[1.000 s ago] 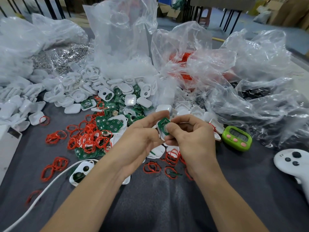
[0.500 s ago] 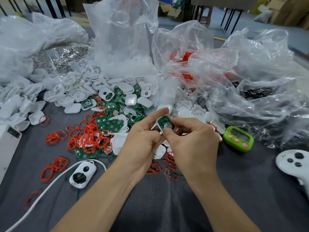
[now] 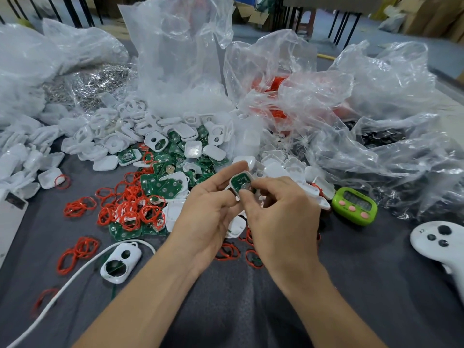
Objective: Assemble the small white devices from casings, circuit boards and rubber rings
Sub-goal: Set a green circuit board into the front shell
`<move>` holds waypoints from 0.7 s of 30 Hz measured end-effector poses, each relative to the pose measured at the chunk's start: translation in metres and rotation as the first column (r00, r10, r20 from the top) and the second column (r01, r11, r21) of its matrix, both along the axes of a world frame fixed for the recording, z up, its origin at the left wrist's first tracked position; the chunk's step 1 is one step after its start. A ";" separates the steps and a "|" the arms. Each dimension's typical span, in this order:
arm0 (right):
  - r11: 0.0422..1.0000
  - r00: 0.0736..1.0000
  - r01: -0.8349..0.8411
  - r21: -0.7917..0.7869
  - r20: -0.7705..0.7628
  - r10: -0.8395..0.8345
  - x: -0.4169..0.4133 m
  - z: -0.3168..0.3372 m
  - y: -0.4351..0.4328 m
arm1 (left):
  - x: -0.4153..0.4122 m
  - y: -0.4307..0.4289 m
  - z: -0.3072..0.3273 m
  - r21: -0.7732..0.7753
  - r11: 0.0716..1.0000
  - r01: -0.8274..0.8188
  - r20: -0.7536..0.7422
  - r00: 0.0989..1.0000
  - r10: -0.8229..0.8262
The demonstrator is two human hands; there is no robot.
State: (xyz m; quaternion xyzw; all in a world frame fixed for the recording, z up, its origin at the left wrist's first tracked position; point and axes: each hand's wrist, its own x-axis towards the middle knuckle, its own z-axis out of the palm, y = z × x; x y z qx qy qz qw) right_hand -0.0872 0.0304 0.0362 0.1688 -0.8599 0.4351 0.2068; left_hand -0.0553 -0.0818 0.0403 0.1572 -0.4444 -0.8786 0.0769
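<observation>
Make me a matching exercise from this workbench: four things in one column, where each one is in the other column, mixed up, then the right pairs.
Things
1. green timer
2. white controller
3. two-hole casing
4. casing with green board

Places
A. pinched between the left hand and right hand
B. at the right edge of the grey table
C. beside the white cable, front left
D. just right of the right hand, by the clear bags

Pairs: 1-D, 2-B, 3-C, 4-A
</observation>
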 end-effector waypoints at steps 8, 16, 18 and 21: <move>0.936 0.987 0.024 -0.351 0.157 0.033 -0.009 0.006 0.012 | -0.003 -0.011 0.003 -0.046 0.999 0.001 -0.042 0.999 -0.003; 0.913 0.971 -0.020 -0.408 0.209 0.115 -0.010 0.006 0.014 | -0.001 -0.018 0.004 -0.104 0.995 0.000 -0.100 0.995 -0.010; 0.916 0.975 -0.021 -0.400 0.195 0.107 -0.009 0.005 0.014 | -0.002 -0.018 0.003 -0.104 0.995 0.009 -0.101 0.995 -0.020; 0.945 0.989 -0.034 -0.327 0.122 0.078 -0.005 0.004 0.012 | -0.001 -0.017 0.002 -0.112 0.993 0.032 -0.104 0.994 -0.044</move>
